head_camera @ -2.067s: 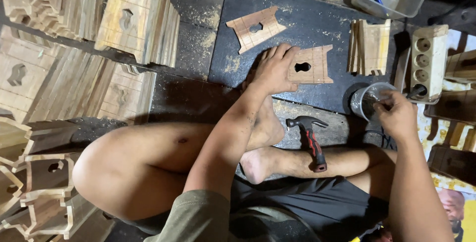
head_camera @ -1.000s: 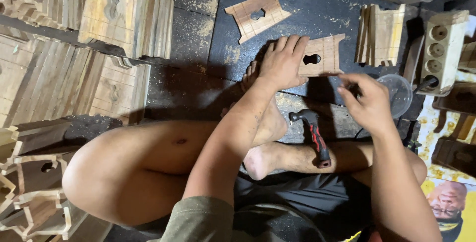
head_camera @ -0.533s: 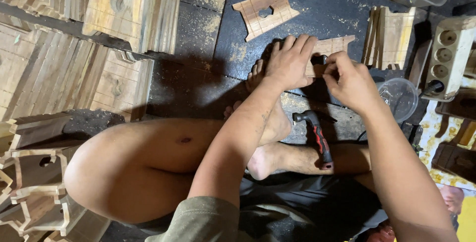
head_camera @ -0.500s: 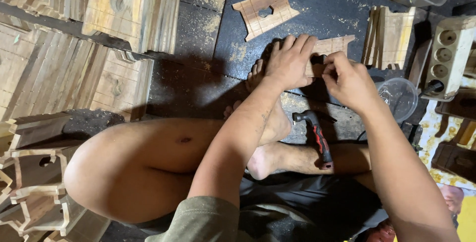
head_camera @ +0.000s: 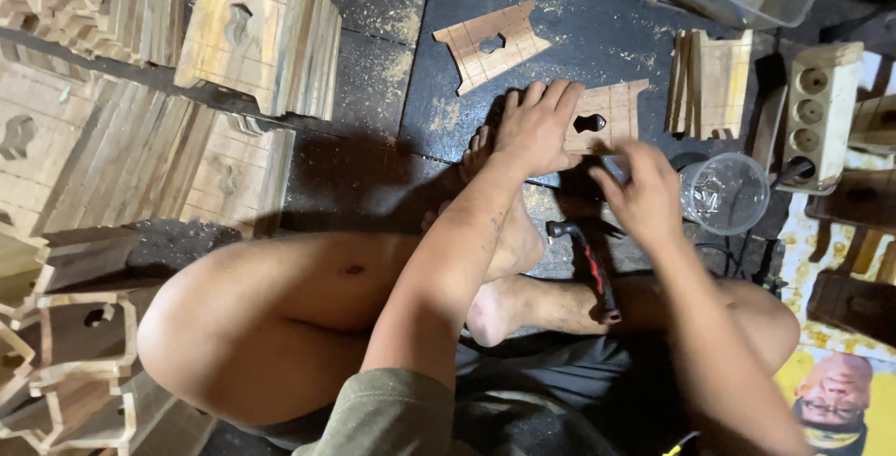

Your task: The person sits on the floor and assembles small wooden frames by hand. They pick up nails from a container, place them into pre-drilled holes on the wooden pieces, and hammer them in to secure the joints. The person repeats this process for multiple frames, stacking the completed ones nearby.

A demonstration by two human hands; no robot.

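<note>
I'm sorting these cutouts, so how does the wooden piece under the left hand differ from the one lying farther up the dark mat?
The near wooden piece is pinned by the left hand and partly covered; the far wooden piece lies free and fully visible. The near one sits nearly square to the mat, the far one is rotated. Both are flat, notched, with a keyhole-shaped hole.

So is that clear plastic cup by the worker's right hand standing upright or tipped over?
Upright: the clear cup shows its round open mouth from above.

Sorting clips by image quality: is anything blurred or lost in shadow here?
Head view: the right hand is smeared by motion blur; the left hand on the wooden piece is sharp; the hammer lies partly in dark shadow by the legs.
</note>
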